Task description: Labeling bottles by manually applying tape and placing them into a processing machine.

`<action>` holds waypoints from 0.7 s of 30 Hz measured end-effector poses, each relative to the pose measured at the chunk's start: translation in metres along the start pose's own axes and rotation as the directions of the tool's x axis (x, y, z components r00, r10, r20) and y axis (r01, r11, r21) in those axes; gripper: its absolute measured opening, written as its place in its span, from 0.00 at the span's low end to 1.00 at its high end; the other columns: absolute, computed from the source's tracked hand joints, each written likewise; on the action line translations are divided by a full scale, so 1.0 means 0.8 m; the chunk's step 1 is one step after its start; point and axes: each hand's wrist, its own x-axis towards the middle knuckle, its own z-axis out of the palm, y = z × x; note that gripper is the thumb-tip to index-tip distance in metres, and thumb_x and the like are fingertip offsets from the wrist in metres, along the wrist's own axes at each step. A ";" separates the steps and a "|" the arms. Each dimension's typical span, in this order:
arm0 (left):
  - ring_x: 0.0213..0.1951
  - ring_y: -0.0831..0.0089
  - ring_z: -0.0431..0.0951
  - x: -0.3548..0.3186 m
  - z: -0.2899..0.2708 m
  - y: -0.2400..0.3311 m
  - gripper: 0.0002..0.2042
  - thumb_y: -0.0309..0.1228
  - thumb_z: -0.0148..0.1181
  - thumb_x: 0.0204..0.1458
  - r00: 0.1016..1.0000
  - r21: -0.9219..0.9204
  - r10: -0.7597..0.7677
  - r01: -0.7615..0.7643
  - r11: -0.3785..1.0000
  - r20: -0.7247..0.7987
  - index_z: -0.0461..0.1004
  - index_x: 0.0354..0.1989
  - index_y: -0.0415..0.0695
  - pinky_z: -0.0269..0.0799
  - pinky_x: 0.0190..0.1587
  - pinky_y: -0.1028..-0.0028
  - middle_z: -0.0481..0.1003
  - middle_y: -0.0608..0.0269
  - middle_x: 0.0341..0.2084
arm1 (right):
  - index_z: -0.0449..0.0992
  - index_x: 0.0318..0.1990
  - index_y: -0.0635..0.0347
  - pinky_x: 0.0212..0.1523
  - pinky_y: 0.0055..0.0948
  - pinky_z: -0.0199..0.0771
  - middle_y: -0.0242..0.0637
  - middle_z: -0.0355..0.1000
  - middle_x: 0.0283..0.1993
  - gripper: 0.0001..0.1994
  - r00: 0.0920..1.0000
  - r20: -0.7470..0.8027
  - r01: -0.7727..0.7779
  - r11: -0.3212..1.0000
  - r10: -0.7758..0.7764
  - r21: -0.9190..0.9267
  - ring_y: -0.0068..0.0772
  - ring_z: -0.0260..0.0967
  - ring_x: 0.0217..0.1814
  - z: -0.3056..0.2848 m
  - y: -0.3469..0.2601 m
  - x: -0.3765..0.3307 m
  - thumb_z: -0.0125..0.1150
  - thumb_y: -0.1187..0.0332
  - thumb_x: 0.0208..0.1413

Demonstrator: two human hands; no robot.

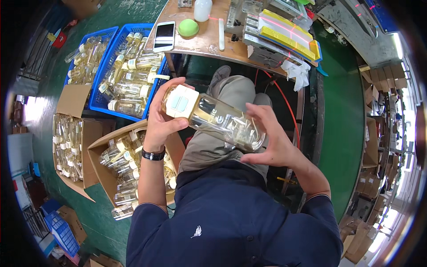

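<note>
Head view looks down on a seated person who holds a clear bottle [218, 119] of pale yellow liquid across their lap, lying nearly on its side and tilted down toward the right. The left hand [162, 118] wraps the cap end, its grip closed around the neck just under a cream label or tag with two pale green patches, thumb on top. The right hand [271, 142] cups the bottle's base, fingers spread along the far side and the palm under the end, so its grip is a loose cradle rather than a clamp. The bottle hangs in the air between both hands, above the knees and just in front of the wooden desk [209, 42], touching neither. On the desk lie a phone [164, 36], a green round thing [188, 28] and a white plastic bottle [202, 9], with a yellow-topped machine [284, 33] to the right. To the person's left, blue crates [126, 71] and open cardboard boxes [120, 164] on the green floor are full of similar bottles. As a judgement, the main risk lies in the open right hand: the bottle looks smooth and heavy with liquid, and if the left hand twists or shifts at the cap, the base could slide off the palm and drop onto the legs or floor. A tilt with the cap loose could also let liquid run out.
</note>
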 end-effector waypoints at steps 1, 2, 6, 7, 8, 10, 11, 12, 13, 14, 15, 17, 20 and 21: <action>0.58 0.63 0.80 0.001 0.002 -0.001 0.51 0.25 0.82 0.33 1.000 -0.020 -0.001 0.001 1.000 0.010 0.66 0.74 0.41 0.73 0.65 0.68 0.79 0.50 0.60 | 0.61 0.74 0.66 0.59 0.34 0.73 0.46 0.66 0.65 0.50 0.998 0.047 -0.043 0.997 0.040 0.063 0.39 0.68 0.59 -0.003 0.000 -0.002 0.86 0.65 0.45; 0.58 0.63 0.80 0.003 0.005 -0.002 0.51 0.25 0.82 0.33 1.000 -0.023 -0.003 0.003 1.000 0.019 0.66 0.74 0.41 0.73 0.65 0.68 0.79 0.50 0.60 | 0.61 0.74 0.66 0.59 0.34 0.73 0.46 0.66 0.65 0.50 0.998 0.038 -0.046 0.997 0.043 0.060 0.39 0.68 0.59 -0.006 0.000 -0.004 0.86 0.65 0.45; 0.61 0.61 0.78 0.012 0.029 -0.011 0.52 0.23 0.81 0.35 0.990 -0.106 0.022 -0.008 0.994 0.137 0.64 0.76 0.40 0.72 0.67 0.66 0.76 0.48 0.64 | 0.54 0.80 0.66 0.68 0.35 0.69 0.47 0.65 0.71 0.56 0.925 0.290 -0.331 0.895 0.246 0.299 0.38 0.68 0.68 -0.015 0.006 -0.017 0.86 0.69 0.44; 0.61 0.61 0.78 0.014 0.039 -0.016 0.52 0.23 0.81 0.35 0.990 -0.112 0.018 -0.002 0.994 0.143 0.64 0.76 0.40 0.72 0.67 0.66 0.76 0.48 0.64 | 0.54 0.80 0.66 0.68 0.35 0.69 0.47 0.65 0.71 0.56 0.916 0.314 -0.351 0.878 0.250 0.324 0.38 0.68 0.68 -0.013 0.006 -0.022 0.86 0.69 0.44; 0.62 0.59 0.78 0.019 0.051 -0.023 0.50 0.24 0.80 0.38 0.993 -0.167 0.024 -0.004 0.986 0.116 0.62 0.76 0.40 0.73 0.67 0.66 0.76 0.47 0.64 | 0.54 0.79 0.66 0.69 0.35 0.69 0.47 0.65 0.71 0.55 0.929 0.282 -0.339 0.858 0.240 0.385 0.39 0.68 0.68 -0.008 0.006 -0.027 0.86 0.68 0.45; 0.62 0.57 0.78 0.033 0.074 -0.037 0.48 0.26 0.79 0.45 0.997 -0.270 0.038 -0.020 0.963 0.063 0.60 0.77 0.39 0.74 0.67 0.64 0.75 0.46 0.65 | 0.55 0.78 0.66 0.69 0.35 0.69 0.46 0.67 0.70 0.52 0.953 0.212 -0.295 0.815 0.216 0.499 0.39 0.68 0.69 0.005 0.005 -0.035 0.84 0.68 0.48; 0.63 0.55 0.78 0.040 0.080 -0.039 0.47 0.26 0.78 0.48 0.998 -0.317 0.047 -0.031 0.948 0.043 0.58 0.78 0.39 0.75 0.67 0.64 0.74 0.45 0.66 | 0.56 0.77 0.66 0.69 0.35 0.69 0.46 0.68 0.69 0.51 0.971 0.150 -0.239 0.808 0.187 0.539 0.39 0.68 0.69 0.012 0.005 -0.038 0.84 0.68 0.49; 0.63 0.55 0.78 0.046 0.085 -0.040 0.47 0.26 0.78 0.48 0.997 -0.323 0.052 -0.031 0.946 0.058 0.58 0.78 0.39 0.75 0.67 0.64 0.74 0.45 0.66 | 0.56 0.77 0.66 0.69 0.35 0.69 0.46 0.68 0.69 0.51 0.967 0.152 -0.254 0.799 0.203 0.546 0.39 0.68 0.69 0.019 0.004 -0.040 0.84 0.68 0.49; 0.64 0.56 0.77 0.052 0.091 -0.042 0.45 0.25 0.75 0.51 0.996 -0.345 0.027 0.005 0.939 0.085 0.58 0.78 0.39 0.74 0.68 0.64 0.73 0.45 0.67 | 0.55 0.77 0.66 0.69 0.35 0.69 0.46 0.68 0.69 0.51 0.968 0.117 -0.248 0.789 0.221 0.562 0.39 0.68 0.68 0.026 0.004 -0.042 0.84 0.69 0.49; 0.65 0.58 0.76 0.058 0.097 -0.045 0.42 0.23 0.72 0.54 0.993 -0.364 -0.002 0.045 0.930 0.116 0.58 0.79 0.40 0.73 0.68 0.65 0.72 0.46 0.68 | 0.55 0.77 0.66 0.69 0.35 0.69 0.45 0.67 0.69 0.51 0.967 0.079 -0.241 0.779 0.241 0.579 0.39 0.69 0.68 0.033 0.003 -0.045 0.83 0.70 0.49; 0.67 0.59 0.75 0.062 0.104 -0.049 0.40 0.22 0.69 0.57 0.988 -0.381 -0.035 0.089 0.920 0.148 0.58 0.79 0.40 0.72 0.69 0.66 0.71 0.46 0.69 | 0.54 0.77 0.66 0.69 0.35 0.69 0.45 0.67 0.69 0.51 0.964 0.040 -0.234 0.766 0.263 0.599 0.39 0.69 0.67 0.039 0.002 -0.048 0.83 0.71 0.49; 0.68 0.60 0.74 0.069 0.118 -0.057 0.38 0.20 0.66 0.60 0.976 -0.394 -0.077 0.154 0.906 0.203 0.58 0.79 0.40 0.71 0.69 0.66 0.70 0.46 0.71 | 0.54 0.77 0.66 0.70 0.35 0.69 0.45 0.67 0.69 0.51 0.955 -0.020 -0.219 0.751 0.295 0.623 0.39 0.70 0.67 0.046 0.001 -0.054 0.83 0.72 0.49; 0.65 0.58 0.77 0.082 0.146 -0.072 0.31 0.28 0.58 0.70 0.969 -0.406 -0.123 0.204 0.891 0.216 0.56 0.80 0.41 0.76 0.66 0.65 0.71 0.46 0.69 | 0.53 0.77 0.64 0.69 0.35 0.70 0.46 0.67 0.68 0.49 0.941 -0.118 -0.166 0.736 0.317 0.656 0.38 0.69 0.67 0.046 0.001 -0.064 0.80 0.77 0.51; 0.63 0.57 0.79 0.086 0.157 -0.075 0.30 0.31 0.55 0.73 0.965 -0.394 -0.134 0.215 0.894 0.223 0.55 0.80 0.41 0.77 0.65 0.65 0.72 0.46 0.69 | 0.53 0.77 0.63 0.69 0.35 0.70 0.46 0.67 0.68 0.48 0.937 -0.169 -0.120 0.735 0.307 0.668 0.37 0.69 0.67 0.043 0.001 -0.068 0.79 0.78 0.51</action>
